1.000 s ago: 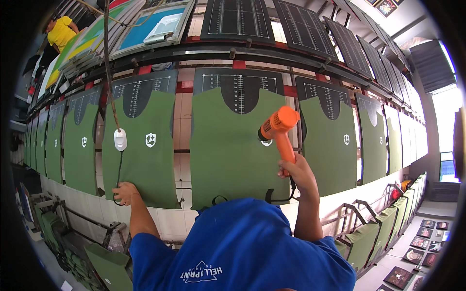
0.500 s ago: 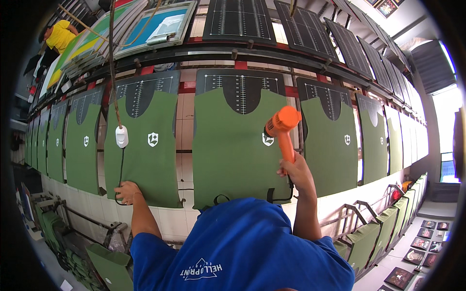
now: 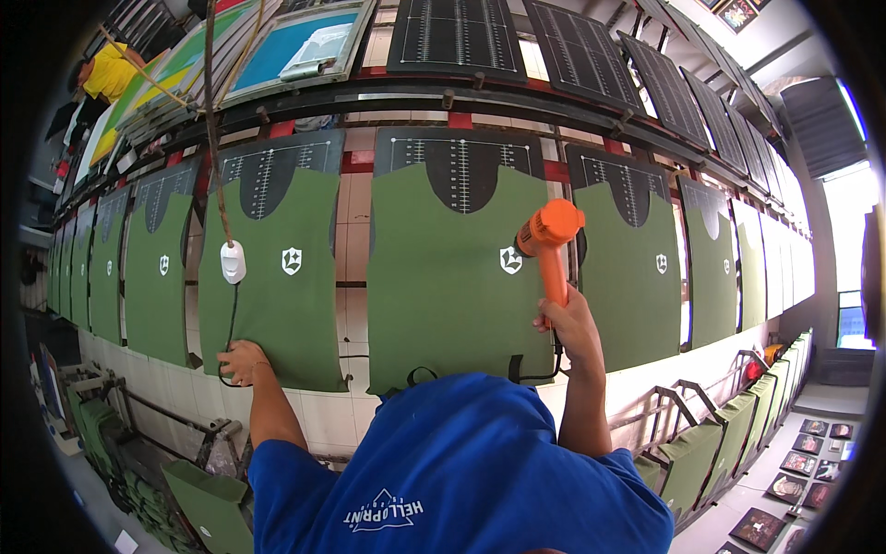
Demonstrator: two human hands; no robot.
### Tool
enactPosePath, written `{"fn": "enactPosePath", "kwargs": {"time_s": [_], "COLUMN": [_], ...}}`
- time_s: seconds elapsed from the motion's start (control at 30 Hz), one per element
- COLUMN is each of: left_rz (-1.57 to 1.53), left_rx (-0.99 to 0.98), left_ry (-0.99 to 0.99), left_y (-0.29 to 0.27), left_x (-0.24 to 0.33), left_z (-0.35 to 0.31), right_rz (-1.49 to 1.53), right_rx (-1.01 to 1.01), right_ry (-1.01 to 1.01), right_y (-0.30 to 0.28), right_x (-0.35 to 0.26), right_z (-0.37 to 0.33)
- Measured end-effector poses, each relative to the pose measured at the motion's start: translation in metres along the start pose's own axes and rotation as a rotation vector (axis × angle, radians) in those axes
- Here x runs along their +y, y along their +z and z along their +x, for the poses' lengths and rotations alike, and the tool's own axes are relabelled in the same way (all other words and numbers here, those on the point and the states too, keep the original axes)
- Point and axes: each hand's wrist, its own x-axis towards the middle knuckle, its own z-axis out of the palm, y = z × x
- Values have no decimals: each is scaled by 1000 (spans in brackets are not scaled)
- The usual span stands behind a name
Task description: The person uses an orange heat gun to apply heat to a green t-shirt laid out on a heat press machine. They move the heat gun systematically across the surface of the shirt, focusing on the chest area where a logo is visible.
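My right hand (image 3: 568, 319) is closed tight around the handle of the orange heat gun (image 3: 549, 242), its nozzle aimed at the white crest (image 3: 510, 260) on the middle green garment piece (image 3: 452, 277). Left of that piece, my left hand (image 3: 242, 362) rests with fingers curled on the lower edge of the neighbouring green piece (image 3: 277, 277), touching a black cord (image 3: 228, 332); I cannot tell whether it grips it.

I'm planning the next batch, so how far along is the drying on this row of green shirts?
Every green shirt in view already carries a white crest. In hand: the right hand aims the orange heat gun at the middle shirt's crest, the left hand on the neighbouring shirt. Which crests are dried cannot be told.
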Motion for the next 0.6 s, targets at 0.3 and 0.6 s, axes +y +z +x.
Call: {"fn": "enactPosePath", "kwargs": {"time_s": [0.3, 0.6], "left_rz": [21, 12], "left_rx": [-16, -19], "left_ry": [11, 7], "left_y": [-2, -4], "left_x": [-2, 0], "left_z": [2, -1], "right_rz": [114, 63], "right_rx": [21, 24], "right_ry": [16, 16], "right_y": [-2, 0], "right_x": [1, 5], "right_z": [-1, 0]}}
